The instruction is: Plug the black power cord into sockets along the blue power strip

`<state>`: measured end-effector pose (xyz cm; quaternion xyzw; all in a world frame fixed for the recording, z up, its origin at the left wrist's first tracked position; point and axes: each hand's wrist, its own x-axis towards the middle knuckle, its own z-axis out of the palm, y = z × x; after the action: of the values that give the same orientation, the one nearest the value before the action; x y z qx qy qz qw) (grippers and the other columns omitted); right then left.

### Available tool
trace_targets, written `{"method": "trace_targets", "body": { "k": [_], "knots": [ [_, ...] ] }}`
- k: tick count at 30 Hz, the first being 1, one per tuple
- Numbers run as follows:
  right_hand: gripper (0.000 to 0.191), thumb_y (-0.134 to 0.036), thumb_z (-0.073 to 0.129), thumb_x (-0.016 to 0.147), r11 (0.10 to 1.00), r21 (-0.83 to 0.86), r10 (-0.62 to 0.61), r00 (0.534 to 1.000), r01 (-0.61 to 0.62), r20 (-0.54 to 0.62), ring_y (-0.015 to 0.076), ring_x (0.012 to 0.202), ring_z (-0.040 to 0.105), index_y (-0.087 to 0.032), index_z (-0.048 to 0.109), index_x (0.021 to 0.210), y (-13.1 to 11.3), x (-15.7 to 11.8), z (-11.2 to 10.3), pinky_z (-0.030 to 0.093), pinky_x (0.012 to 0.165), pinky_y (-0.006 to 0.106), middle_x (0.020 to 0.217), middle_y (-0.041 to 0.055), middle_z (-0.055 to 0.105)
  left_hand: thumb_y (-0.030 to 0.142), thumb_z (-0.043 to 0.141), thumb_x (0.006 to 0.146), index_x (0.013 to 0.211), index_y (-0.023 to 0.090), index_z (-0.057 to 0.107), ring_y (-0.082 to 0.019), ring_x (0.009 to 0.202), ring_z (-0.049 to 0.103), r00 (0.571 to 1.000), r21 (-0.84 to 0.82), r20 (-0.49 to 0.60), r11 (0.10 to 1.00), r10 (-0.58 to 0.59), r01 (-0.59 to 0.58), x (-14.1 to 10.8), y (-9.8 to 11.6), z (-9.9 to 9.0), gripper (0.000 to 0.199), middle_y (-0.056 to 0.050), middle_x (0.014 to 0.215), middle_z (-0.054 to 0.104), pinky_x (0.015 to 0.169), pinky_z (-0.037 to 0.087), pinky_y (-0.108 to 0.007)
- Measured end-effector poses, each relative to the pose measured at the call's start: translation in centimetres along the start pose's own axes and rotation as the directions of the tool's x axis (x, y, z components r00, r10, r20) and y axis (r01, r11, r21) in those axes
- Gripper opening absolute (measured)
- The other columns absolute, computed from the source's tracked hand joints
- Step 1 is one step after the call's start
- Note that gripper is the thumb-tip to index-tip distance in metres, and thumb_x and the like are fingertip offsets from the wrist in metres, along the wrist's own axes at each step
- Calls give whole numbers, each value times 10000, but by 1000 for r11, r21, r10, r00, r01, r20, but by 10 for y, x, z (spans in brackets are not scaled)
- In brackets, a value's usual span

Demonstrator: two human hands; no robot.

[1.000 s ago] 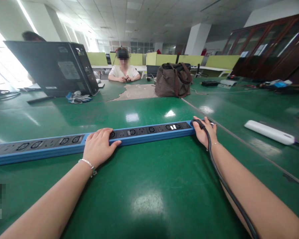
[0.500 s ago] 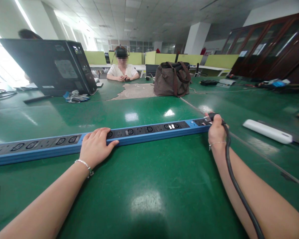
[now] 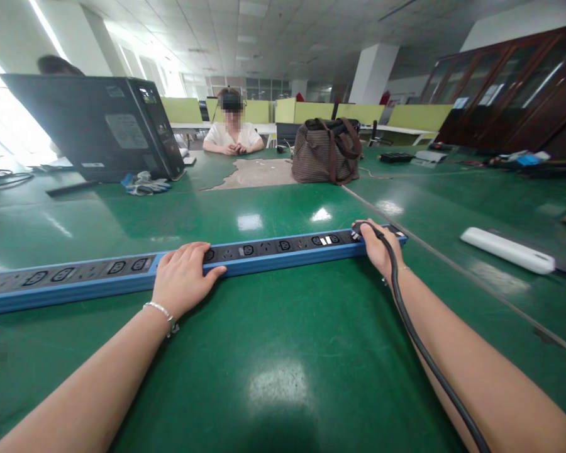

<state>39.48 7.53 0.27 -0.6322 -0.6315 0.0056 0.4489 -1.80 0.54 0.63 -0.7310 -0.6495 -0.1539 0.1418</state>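
Observation:
A long blue power strip [image 3: 306,254] with black socket panels lies across the table, running off the left edge of the view. My left hand [image 3: 183,272] grips it across its width, fingers over the top and thumb along the near side. Toward the strip's right end, my right hand [image 3: 380,248] is closed around a black plug [image 3: 362,230], held over the sockets. Its metal pins show a little; whether they touch a socket I cannot tell. From the plug a thick black cable [image 3: 417,343] runs down along my right forearm.
On the green table [image 3: 264,327] stand a black computer case [image 3: 108,132] and a brown bag [image 3: 323,151]. Gloves [image 3: 145,184] lie by the case, a white bar-shaped object [image 3: 507,250] at right. A person [image 3: 233,135] sits opposite. At the right edge, part of another hand shows.
My right hand has moved left along the strip with the plug, uncovering the strip's right end. The left hand has stayed in place.

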Motion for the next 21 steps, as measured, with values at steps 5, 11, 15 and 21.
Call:
{"method": "trace_targets", "body": {
  "k": [5,11,15,21],
  "knots": [
    [453,-457,352,878,998,-69,5,999,-1,51,274,1239,480,-214,687,1064,-5,-1,6,256,1073,509,1162,105,657,552,426,822,1223,157,509,-293,1188,497,1000,-6,-2,1000,-3,3,0,0,0,568,-140,1268,574,987,334,-448],
    [417,-449,376,872,982,-181,-34,996,49,80,282,1249,468,-247,666,1094,-6,-3,12,254,1057,554,1165,87,656,557,417,824,1222,154,511,-298,1192,493,1000,-17,4,1000,-4,4,0,1,-1,574,-144,1271,571,991,334,-452],
    [426,-428,363,886,961,-266,-54,994,77,92,293,1304,393,-252,618,1179,-9,-10,12,242,1052,587,1263,62,600,558,419,821,1224,154,511,-300,1193,492,1000,-22,3,1000,-3,3,0,1,-1,577,-145,1266,574,992,330,-453],
    [435,-440,376,897,954,-295,-40,997,59,69,308,1342,325,-272,566,1250,-14,-18,11,221,1056,618,1349,44,529,555,418,825,1215,138,512,-301,1183,500,1000,-16,-1,1000,-1,1,0,1,-1,578,-149,1261,577,987,331,-455]
  ]
}}
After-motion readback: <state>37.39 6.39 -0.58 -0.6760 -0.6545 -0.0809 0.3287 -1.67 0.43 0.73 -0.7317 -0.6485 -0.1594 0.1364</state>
